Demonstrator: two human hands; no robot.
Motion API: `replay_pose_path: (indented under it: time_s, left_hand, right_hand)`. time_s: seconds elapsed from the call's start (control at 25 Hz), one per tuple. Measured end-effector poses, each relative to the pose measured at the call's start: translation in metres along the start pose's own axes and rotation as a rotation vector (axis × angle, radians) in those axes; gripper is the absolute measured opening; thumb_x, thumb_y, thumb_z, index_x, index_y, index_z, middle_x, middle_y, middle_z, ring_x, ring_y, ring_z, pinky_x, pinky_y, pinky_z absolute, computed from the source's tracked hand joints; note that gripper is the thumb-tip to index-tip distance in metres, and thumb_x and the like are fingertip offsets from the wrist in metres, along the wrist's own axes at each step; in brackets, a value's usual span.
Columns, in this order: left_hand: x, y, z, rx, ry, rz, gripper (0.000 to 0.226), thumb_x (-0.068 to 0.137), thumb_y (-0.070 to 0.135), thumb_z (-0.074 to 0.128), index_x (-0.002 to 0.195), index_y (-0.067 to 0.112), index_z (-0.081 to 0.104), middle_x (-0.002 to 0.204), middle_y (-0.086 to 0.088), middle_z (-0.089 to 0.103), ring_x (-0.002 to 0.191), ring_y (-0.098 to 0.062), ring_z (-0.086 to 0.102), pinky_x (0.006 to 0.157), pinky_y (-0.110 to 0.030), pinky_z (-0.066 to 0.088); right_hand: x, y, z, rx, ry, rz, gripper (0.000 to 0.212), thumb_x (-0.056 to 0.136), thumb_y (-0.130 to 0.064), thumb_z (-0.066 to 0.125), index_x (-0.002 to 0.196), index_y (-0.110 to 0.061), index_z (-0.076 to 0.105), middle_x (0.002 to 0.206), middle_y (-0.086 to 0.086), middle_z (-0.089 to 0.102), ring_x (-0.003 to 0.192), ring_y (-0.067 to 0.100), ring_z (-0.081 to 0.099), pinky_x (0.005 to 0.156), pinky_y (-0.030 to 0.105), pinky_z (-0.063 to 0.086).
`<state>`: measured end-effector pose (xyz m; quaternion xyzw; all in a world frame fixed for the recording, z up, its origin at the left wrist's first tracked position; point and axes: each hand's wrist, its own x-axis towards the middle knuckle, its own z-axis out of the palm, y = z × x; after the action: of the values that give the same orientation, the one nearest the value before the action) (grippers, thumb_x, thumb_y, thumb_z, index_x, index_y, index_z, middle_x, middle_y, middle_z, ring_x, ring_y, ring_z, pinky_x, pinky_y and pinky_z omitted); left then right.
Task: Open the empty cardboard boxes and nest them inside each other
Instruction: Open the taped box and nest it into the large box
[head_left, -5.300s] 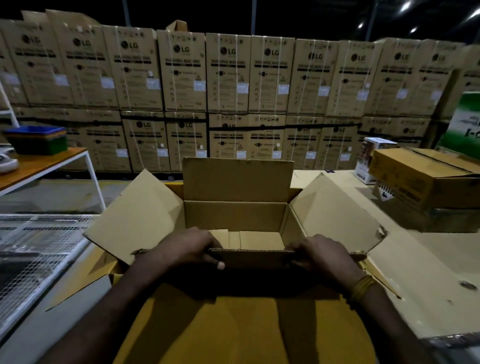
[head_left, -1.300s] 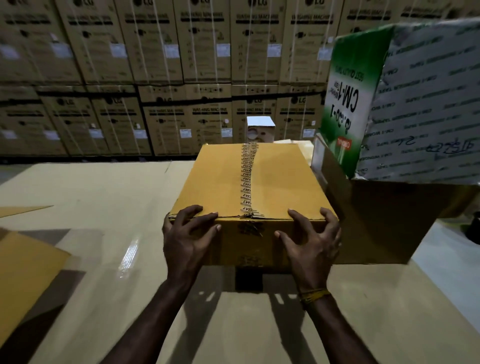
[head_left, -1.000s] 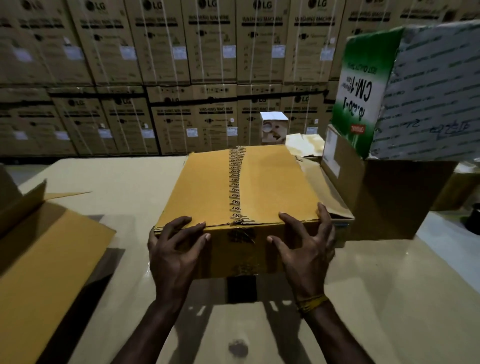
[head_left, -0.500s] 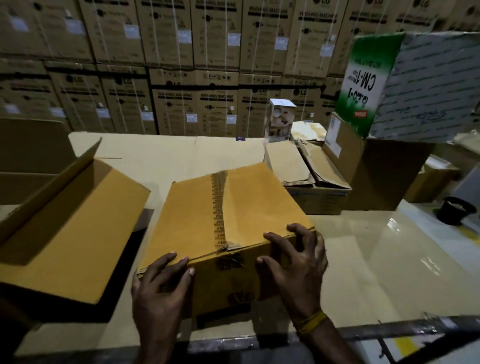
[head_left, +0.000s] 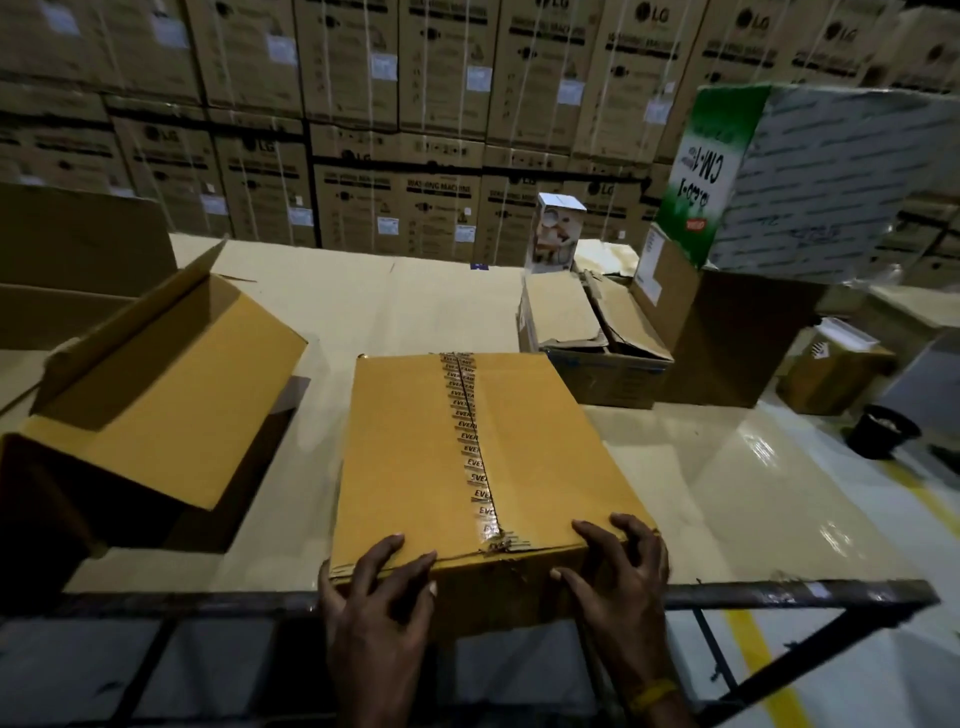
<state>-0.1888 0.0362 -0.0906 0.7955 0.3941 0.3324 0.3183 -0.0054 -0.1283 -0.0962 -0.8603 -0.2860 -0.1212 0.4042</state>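
A closed yellow-brown cardboard box with a printed tape seam down its top lies at the near edge of the table. My left hand grips its near left corner, fingers curled over the top edge. My right hand grips the near right corner the same way. To the left stands a larger cardboard box with its flaps raised open.
Behind the taped box sits a worn box with loose flaps, a small white carton and a big brown box topped by a green-and-white carton. Stacked LG cartons wall the back. A black bucket stands on the floor at right.
I have pulled the taped box toward me to the table's near edge, and it has straightened. The open box at left has come further into view.
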Motion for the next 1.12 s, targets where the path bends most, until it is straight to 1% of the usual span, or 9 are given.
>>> replay_pose_path:
  time_s: [0.16, 0.28, 0.44, 0.6, 0.72, 0.8, 0.92, 1.0, 1.12]
  left_hand:
    - [-0.051, 0.015, 0.007, 0.019, -0.096, -0.045, 0.038, 0.078, 0.026, 0.081, 0.102, 0.052, 0.069, 0.139, 0.027, 0.046, 0.145, -0.031, 0.016, 0.112, -0.05, 0.027]
    - [-0.081, 0.024, 0.009, 0.073, -0.155, -0.017, 0.03, 0.084, 0.033, 0.074, 0.108, 0.05, 0.069, 0.143, 0.028, 0.041, 0.145, -0.026, 0.014, 0.109, -0.049, 0.035]
    - [-0.113, 0.043, 0.016, -0.008, -0.215, 0.044, 0.032, 0.095, 0.037, 0.06, 0.126, 0.045, 0.06, 0.142, 0.019, 0.048, 0.139, -0.018, 0.032, 0.112, -0.04, 0.036]
    - [-0.141, 0.065, 0.023, -0.146, -0.291, 0.053, 0.039, 0.101, 0.04, 0.048, 0.14, 0.041, 0.047, 0.143, 0.018, 0.048, 0.13, -0.002, 0.042, 0.106, -0.025, 0.039]
    - [-0.14, 0.073, 0.016, -0.203, -0.323, 0.058, 0.042, 0.1, 0.043, 0.046, 0.142, 0.043, 0.043, 0.135, 0.027, 0.048, 0.121, 0.007, 0.046, 0.092, -0.007, 0.036]
    - [-0.13, 0.073, 0.013, -0.198, -0.329, 0.08, 0.038, 0.1, 0.042, 0.05, 0.138, 0.044, 0.049, 0.129, 0.027, 0.054, 0.116, 0.007, 0.051, 0.086, -0.002, 0.038]
    - [-0.105, 0.067, 0.015, -0.021, -0.345, 0.192, 0.028, 0.097, 0.043, 0.055, 0.123, 0.042, 0.061, 0.121, 0.022, 0.06, 0.115, 0.003, 0.05, 0.089, -0.017, 0.044]
    - [-0.082, 0.061, 0.021, 0.139, -0.362, 0.3, 0.027, 0.096, 0.045, 0.054, 0.12, 0.04, 0.064, 0.127, 0.018, 0.058, 0.127, -0.006, 0.044, 0.1, -0.027, 0.041]
    - [-0.046, 0.057, 0.034, 0.354, -0.431, 0.364, 0.033, 0.097, 0.048, 0.049, 0.126, 0.039, 0.061, 0.146, 0.01, 0.047, 0.148, -0.023, 0.021, 0.121, -0.047, 0.014]
  right_hand:
    - [-0.024, 0.027, -0.026, 0.004, -0.024, 0.01, 0.062, 0.063, -0.026, 0.091, 0.118, -0.037, 0.066, 0.134, 0.0, 0.04, 0.123, 0.029, 0.039, 0.094, 0.053, 0.048]
    - [-0.032, 0.035, -0.044, -0.074, -0.158, 0.074, 0.071, 0.067, -0.033, 0.088, 0.13, -0.04, 0.057, 0.146, -0.001, 0.03, 0.135, 0.034, 0.027, 0.098, 0.06, 0.045]
    - [-0.049, 0.008, -0.054, -0.21, -0.5, 0.067, 0.092, 0.071, -0.056, 0.078, 0.146, -0.052, 0.025, 0.162, -0.005, -0.008, 0.149, 0.035, -0.011, 0.114, 0.065, 0.024]
    - [-0.088, -0.029, -0.045, -0.374, -0.692, -0.077, 0.092, 0.086, -0.058, 0.059, 0.153, -0.045, -0.002, 0.151, 0.004, -0.039, 0.143, 0.045, -0.027, 0.114, 0.07, 0.008]
    - [-0.103, -0.041, -0.04, -0.45, -0.703, -0.04, 0.092, 0.09, -0.047, 0.058, 0.154, -0.04, -0.009, 0.154, 0.016, -0.037, 0.141, 0.048, -0.028, 0.114, 0.071, 0.005]
    - [-0.1, -0.044, -0.042, -0.41, -0.632, 0.012, 0.081, 0.093, -0.039, 0.057, 0.153, -0.043, 0.003, 0.159, 0.013, -0.028, 0.144, 0.045, -0.025, 0.115, 0.068, 0.005]
    - [-0.093, -0.036, -0.05, -0.341, -0.541, 0.048, 0.067, 0.093, -0.039, 0.055, 0.15, -0.046, 0.021, 0.164, 0.005, -0.013, 0.148, 0.04, -0.015, 0.118, 0.059, 0.007]
    - [-0.092, -0.025, -0.058, -0.352, -0.528, 0.063, 0.07, 0.09, -0.041, 0.06, 0.15, -0.046, 0.023, 0.164, 0.0, -0.011, 0.15, 0.034, -0.011, 0.12, 0.052, 0.011]
    - [-0.086, -0.004, -0.072, -0.348, -0.503, 0.07, 0.075, 0.088, -0.032, 0.064, 0.148, -0.05, 0.023, 0.164, -0.011, -0.007, 0.151, 0.024, -0.007, 0.12, 0.047, 0.016]
